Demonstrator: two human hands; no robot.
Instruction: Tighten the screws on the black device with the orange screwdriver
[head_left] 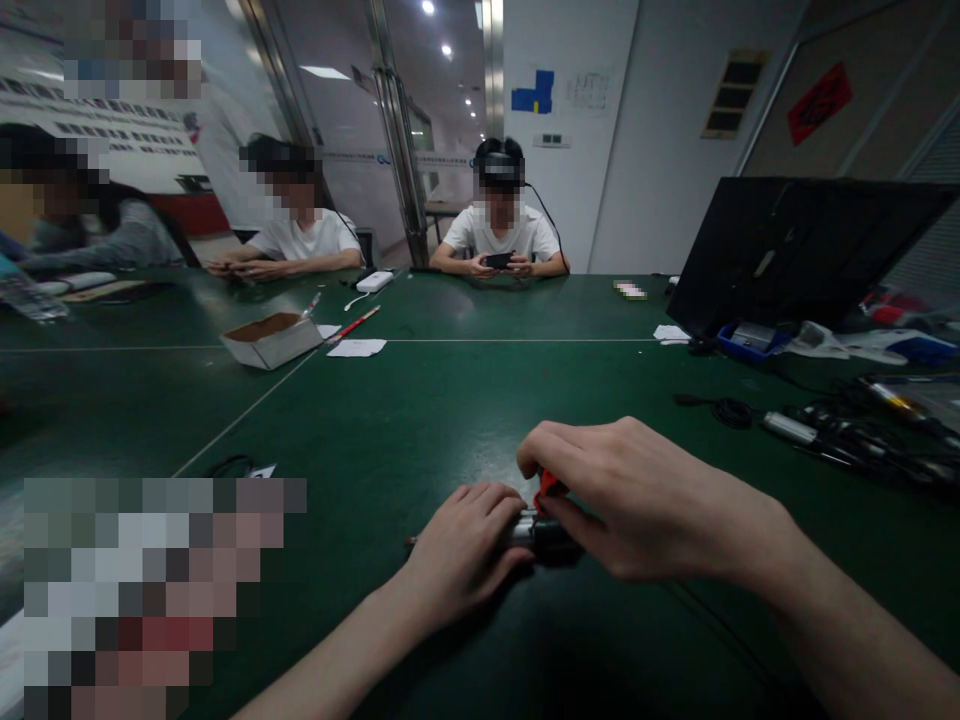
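A silver-and-black corded tool, which looks like an electric screwdriver [531, 535], lies low over the table in front of me, its narrow end to the left. My left hand [480, 535] is closed around its silver body, with the fingers over the top and the thumb along the near side. My right hand [622, 500] pinches a small orange-red piece [551, 487] against the top of the tool, by the black section. The fingers hide most of that piece, so its kind is unclear. A thin cable runs from under my right hand toward the near edge.
On the green table [450, 420], similar corded tools [791, 428] lie at right, near a monitor [810, 255] and blue tray [750, 340]. A white paper box [271, 345] and paper slip [358, 348] sit left of centre. Several people [501, 225] sit across.
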